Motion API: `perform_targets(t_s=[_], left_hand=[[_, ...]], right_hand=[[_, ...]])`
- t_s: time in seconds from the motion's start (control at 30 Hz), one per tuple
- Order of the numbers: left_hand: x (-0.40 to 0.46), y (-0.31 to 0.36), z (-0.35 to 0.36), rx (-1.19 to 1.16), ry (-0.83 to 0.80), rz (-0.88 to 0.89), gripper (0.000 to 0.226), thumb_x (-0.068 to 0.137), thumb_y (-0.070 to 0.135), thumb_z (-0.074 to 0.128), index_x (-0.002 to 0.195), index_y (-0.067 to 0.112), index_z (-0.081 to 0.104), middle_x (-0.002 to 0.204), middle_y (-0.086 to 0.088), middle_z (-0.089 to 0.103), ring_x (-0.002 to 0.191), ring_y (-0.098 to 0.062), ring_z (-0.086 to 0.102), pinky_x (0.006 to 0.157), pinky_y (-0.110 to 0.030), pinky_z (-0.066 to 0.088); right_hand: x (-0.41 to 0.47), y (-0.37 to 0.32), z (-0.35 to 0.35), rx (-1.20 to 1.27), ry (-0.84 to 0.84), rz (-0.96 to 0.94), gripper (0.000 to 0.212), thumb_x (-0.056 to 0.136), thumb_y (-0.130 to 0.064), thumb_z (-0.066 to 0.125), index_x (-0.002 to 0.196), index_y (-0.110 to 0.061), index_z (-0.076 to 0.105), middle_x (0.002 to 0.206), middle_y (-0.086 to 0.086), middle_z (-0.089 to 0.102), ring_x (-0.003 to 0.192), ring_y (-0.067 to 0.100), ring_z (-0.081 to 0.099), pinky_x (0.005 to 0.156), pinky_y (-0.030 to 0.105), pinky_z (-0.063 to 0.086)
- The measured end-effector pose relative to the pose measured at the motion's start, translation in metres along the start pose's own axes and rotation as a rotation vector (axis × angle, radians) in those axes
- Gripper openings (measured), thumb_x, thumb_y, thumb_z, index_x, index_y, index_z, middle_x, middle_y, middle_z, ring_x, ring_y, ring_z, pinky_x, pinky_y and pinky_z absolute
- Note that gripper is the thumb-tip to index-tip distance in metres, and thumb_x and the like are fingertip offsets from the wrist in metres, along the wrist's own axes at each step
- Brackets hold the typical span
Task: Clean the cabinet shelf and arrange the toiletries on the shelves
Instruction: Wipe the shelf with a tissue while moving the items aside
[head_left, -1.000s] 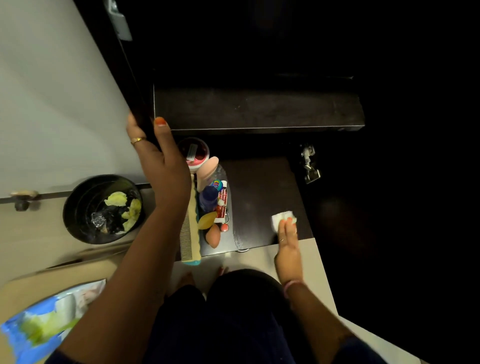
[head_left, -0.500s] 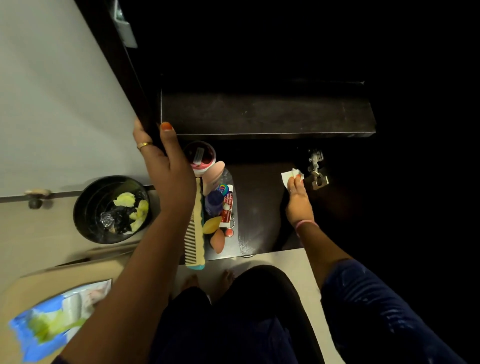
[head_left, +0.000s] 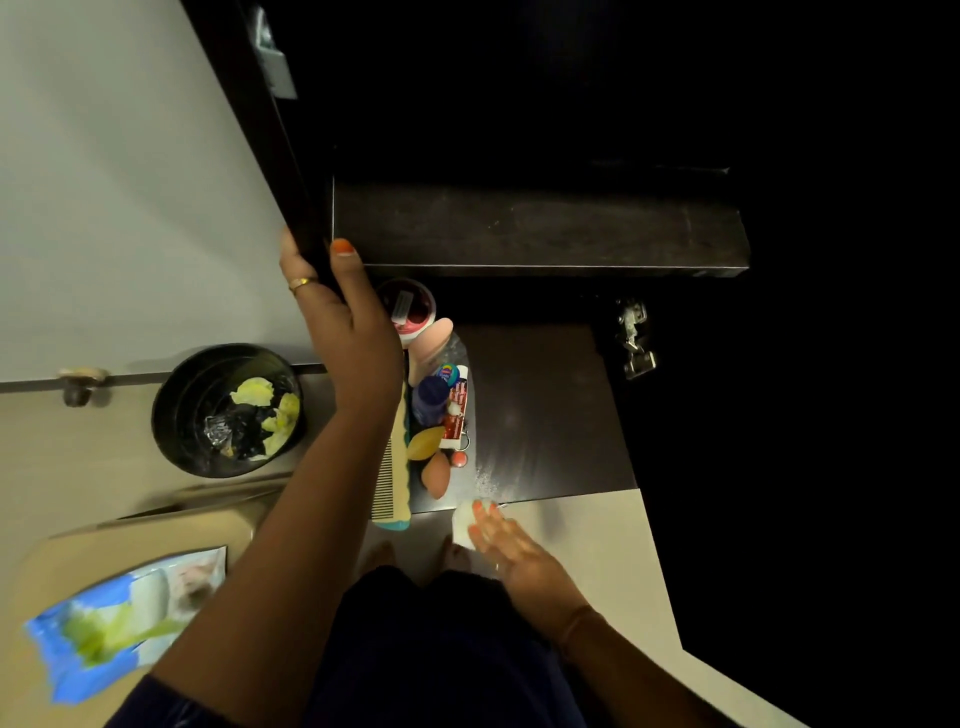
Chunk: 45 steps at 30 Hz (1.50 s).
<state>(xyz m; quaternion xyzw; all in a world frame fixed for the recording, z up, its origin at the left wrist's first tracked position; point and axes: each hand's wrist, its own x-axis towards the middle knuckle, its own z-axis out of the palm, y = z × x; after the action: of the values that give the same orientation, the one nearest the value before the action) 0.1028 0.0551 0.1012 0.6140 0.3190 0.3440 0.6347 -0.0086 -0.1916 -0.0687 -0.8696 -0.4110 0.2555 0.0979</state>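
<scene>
Wipes pack (head_left: 111, 631): I see the blue-and-green pack nearest me at lower left, lying on a beige surface, well apart from the cabinet.
Right hand (head_left: 511, 553): fingers straight and together, pressing a white wipe (head_left: 464, 522) flat. The wipe sits at the front edge of the lower shelf (head_left: 545, 410), where dark shelf meets pale floor.
Lower shelf, right part: bare dark surface from the toiletries row across to the right edge; a pale streaky sheen near the front edge. This is the open room for moving.
Toiletries row: packed along the shelf's left side. Comb (head_left: 393, 470) overhangs the front edge, teeth facing left. Just right of it, front to back: orange sponge (head_left: 435, 475), yellow soap-like piece (head_left: 425, 442), dark blue bottle (head_left: 430, 397), red-and-white tube (head_left: 457, 410), pink item (head_left: 434, 340), red-lidded jar (head_left: 409, 307) at the back.
Bin (head_left: 228, 410): black, round, on the floor left of the cabinet, holding yellow scraps and crumpled wrap.
Left hand (head_left: 345, 322): fingers and thumb curled round the edge of the cabinet door (head_left: 130, 182), gripping it.
Upper shelf (head_left: 535, 228): bare dark board above, front edge catching light.
Hinge (head_left: 636, 338): metal, right of the lower shelf; beyond it I cannot tell anything, too dark.
</scene>
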Motion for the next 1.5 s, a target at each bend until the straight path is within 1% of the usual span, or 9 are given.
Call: perform_targets(t_s=[0.13,0.33,0.5,0.7,0.83,1.03,1.27,1.37,1.5], left_hand=[[-0.001,0.005,-0.004,0.003,-0.029,-0.046,0.050,0.099,0.030,0.038,0.143,0.010,0.026,0.137,-0.013,0.049,0.124,-0.020,0.051,0.103,-0.046,0.044],[-0.004,0.015,-0.018,-0.053,-0.029,-0.176,0.049,0.092,0.034,0.053,0.135,0.013,0.042,0.128,-0.008,0.059,0.117,-0.018,0.059,0.099,-0.045,0.049],[-0.012,0.020,-0.036,-0.104,-0.004,-0.206,0.035,0.093,0.012,0.056,0.127,0.005,0.050,0.100,0.012,0.062,0.087,0.016,0.062,0.078,-0.006,0.050],[-0.018,0.024,-0.047,-0.106,0.009,-0.246,0.020,0.092,0.012,0.056,0.112,0.012,0.057,0.088,0.017,0.063,0.075,0.017,0.062,0.064,-0.003,0.047],[-0.019,0.022,-0.049,-0.083,0.005,-0.254,0.017,0.093,0.014,0.056,0.109,0.016,0.058,0.089,0.016,0.063,0.074,0.018,0.061,0.062,-0.003,0.047],[-0.022,0.007,-0.061,0.006,-0.051,-0.263,0.015,0.093,0.012,0.053,0.107,0.015,0.059,0.082,0.010,0.064,0.066,0.013,0.061,0.057,-0.004,0.046],[-0.030,-0.016,-0.069,0.066,-0.107,-0.320,0.016,0.092,0.014,0.054,0.106,0.016,0.061,0.081,0.004,0.067,0.069,0.003,0.063,0.065,-0.014,0.052],[-0.035,-0.028,-0.072,0.079,-0.116,-0.377,0.016,0.090,0.015,0.056,0.106,0.014,0.061,0.086,0.001,0.067,0.078,-0.009,0.064,0.074,-0.027,0.053],[-0.039,-0.054,-0.080,0.216,-0.139,-0.488,0.024,0.085,0.027,0.060,0.105,0.013,0.061,0.095,0.000,0.068,0.085,-0.012,0.064,0.082,-0.039,0.055]], right_hand=[[-0.021,-0.008,-0.004,0.242,0.061,0.142,0.065,0.077,0.008,0.036,0.138,-0.014,0.046,0.146,-0.006,0.039,0.133,0.007,0.041,0.112,0.005,0.009],[-0.014,-0.015,-0.114,1.091,0.438,0.634,0.044,0.089,0.010,0.044,0.086,-0.024,0.072,0.101,0.003,0.072,0.089,0.007,0.066,0.079,0.013,0.051],[0.017,-0.026,-0.227,1.217,0.623,0.490,0.029,0.092,-0.001,0.048,0.089,-0.020,0.070,0.086,-0.002,0.070,0.076,0.008,0.062,0.062,0.018,0.050],[0.064,-0.070,-0.324,1.416,0.677,0.222,0.026,0.090,0.000,0.045,0.094,-0.013,0.068,0.084,0.002,0.070,0.073,0.011,0.066,0.062,0.023,0.054],[0.120,-0.089,-0.342,1.577,0.697,0.306,0.019,0.091,-0.001,0.046,0.104,-0.004,0.059,0.091,0.010,0.068,0.076,0.018,0.068,0.067,0.028,0.057],[0.157,-0.083,-0.326,1.140,0.620,0.514,0.021,0.084,-0.009,0.056,0.105,-0.008,0.057,0.102,0.012,0.066,0.094,0.027,0.065,0.078,0.035,0.052],[0.155,-0.071,-0.334,0.484,0.580,0.374,0.050,0.088,-0.039,0.057,0.129,-0.010,0.054,0.128,0.013,0.058,0.122,0.031,0.050,0.101,0.044,0.043],[0.138,-0.066,-0.324,0.459,0.836,0.383,0.050,0.087,-0.042,0.057,0.125,-0.010,0.055,0.125,0.010,0.057,0.118,0.023,0.052,0.099,0.037,0.044],[0.082,-0.075,-0.259,0.778,1.330,0.379,0.022,0.091,-0.012,0.056,0.113,-0.010,0.060,0.105,-0.001,0.058,0.088,-0.012,0.053,0.082,0.007,0.041]])
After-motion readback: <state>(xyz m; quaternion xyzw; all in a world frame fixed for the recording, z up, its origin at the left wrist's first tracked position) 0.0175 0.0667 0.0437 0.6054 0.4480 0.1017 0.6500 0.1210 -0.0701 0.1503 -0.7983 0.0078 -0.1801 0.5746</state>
